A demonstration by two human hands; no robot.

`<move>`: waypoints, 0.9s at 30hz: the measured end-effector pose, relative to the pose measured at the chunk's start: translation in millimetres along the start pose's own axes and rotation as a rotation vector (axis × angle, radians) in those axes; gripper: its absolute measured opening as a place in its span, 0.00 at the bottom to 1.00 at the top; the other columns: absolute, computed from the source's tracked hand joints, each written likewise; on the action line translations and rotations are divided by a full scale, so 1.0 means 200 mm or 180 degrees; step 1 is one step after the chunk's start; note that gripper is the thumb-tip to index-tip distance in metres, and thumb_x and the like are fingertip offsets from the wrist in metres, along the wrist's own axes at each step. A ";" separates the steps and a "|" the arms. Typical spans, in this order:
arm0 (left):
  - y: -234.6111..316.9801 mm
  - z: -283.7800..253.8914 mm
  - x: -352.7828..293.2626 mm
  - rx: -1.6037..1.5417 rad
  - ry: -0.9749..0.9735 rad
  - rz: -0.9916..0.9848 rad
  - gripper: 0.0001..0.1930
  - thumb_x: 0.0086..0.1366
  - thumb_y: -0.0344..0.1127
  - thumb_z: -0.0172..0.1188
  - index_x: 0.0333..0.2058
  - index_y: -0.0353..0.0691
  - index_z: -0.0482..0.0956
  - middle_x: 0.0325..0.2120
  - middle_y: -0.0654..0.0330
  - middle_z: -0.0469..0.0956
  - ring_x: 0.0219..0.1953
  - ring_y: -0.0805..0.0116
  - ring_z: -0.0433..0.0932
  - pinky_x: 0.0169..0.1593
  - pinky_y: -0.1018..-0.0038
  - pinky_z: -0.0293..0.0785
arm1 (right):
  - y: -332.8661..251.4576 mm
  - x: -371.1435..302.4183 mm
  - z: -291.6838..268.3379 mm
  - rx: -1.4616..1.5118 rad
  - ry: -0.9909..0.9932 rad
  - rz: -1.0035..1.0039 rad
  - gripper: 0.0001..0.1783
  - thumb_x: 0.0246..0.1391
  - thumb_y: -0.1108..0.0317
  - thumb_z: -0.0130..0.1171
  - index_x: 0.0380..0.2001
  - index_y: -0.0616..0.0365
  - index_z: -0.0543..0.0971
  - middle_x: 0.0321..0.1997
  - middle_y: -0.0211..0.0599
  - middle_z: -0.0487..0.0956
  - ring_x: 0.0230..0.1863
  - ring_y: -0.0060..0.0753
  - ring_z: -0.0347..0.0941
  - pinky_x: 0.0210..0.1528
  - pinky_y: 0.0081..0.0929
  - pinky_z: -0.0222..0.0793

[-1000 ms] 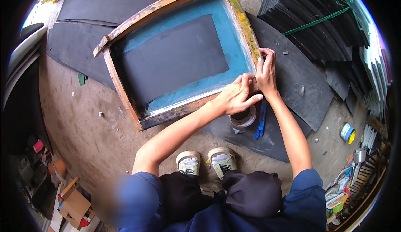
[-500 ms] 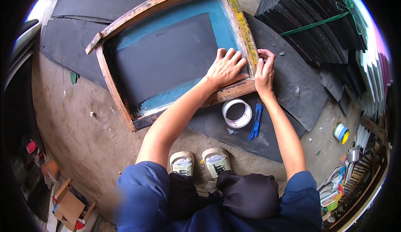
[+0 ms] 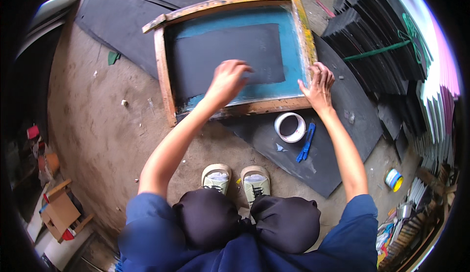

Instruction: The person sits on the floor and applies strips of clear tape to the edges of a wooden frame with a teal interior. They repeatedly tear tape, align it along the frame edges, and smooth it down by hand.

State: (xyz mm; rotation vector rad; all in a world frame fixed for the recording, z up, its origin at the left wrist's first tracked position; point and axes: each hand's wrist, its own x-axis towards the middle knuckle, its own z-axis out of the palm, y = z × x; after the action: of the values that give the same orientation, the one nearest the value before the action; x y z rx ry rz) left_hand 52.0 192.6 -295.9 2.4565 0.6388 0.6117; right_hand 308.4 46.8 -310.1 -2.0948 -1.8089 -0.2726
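A wooden screen-printing frame (image 3: pixel 234 108) with teal mesh lies in front of me, on dark sheets on the floor. A dark grey rectangle (image 3: pixel 210 52) covers most of the mesh. Above its near part my left hand (image 3: pixel 226 83) hovers with loosely bent fingers, slightly blurred, and nothing shows in it. At the near right corner my right hand (image 3: pixel 319 87) grips the paint-stained side rail, thumb on the inner side and fingers over the outer side. Just below that corner lie a roll of white tape (image 3: pixel 280 136) and a blue utility knife (image 3: pixel 307 142).
Large dark sheets (image 3: pixel 132 22) spread beneath and beyond the frame. Stacked black sheets tied with green string (image 3: pixel 379 51) stand at the right. A small yellow-and-blue tin (image 3: pixel 393 180) is near assorted clutter. A cardboard box (image 3: pixel 61 212) sits at lower left.
My left hand has lifted off the frame's near right corner and moved left over the mesh. My right hand has shifted its grip, the thumb now spread over the rail.
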 end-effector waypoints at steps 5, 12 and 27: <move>-0.21 -0.40 -0.55 0.1469 0.0807 -0.1875 0.18 0.57 0.32 0.56 0.47 0.38 0.66 0.45 0.53 0.65 0.52 0.57 0.60 0.56 0.64 0.55 | -0.02 0.19 -0.08 -0.0068 -0.1530 -0.1184 0.35 0.29 0.51 0.68 0.40 0.53 0.64 0.50 0.40 0.59 0.56 0.42 0.53 0.57 0.42 0.45; -0.49 -0.32 -0.87 -0.0592 0.1429 -0.2540 0.23 0.67 0.43 0.42 0.55 0.34 0.58 0.50 0.47 0.61 0.52 0.60 0.63 0.56 0.70 0.57 | -0.29 0.33 0.11 0.0553 -0.2028 -0.1868 0.37 0.31 0.46 0.65 0.41 0.57 0.65 0.50 0.41 0.59 0.55 0.41 0.52 0.55 0.43 0.47; -0.45 -0.31 -0.79 -0.2704 0.1847 -0.2841 0.24 0.65 0.43 0.48 0.55 0.38 0.56 0.51 0.53 0.63 0.53 0.68 0.61 0.58 0.73 0.55 | -1.22 0.45 0.52 0.1212 -0.1790 -0.2150 0.37 0.32 0.40 0.63 0.39 0.57 0.65 0.45 0.40 0.61 0.50 0.40 0.55 0.49 0.38 0.49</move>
State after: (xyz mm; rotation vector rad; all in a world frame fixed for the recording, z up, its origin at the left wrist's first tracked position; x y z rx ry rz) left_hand -134.1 197.2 -346.9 1.0343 1.2562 0.9397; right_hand 74.0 198.9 -337.4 -1.3168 -2.6009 0.5167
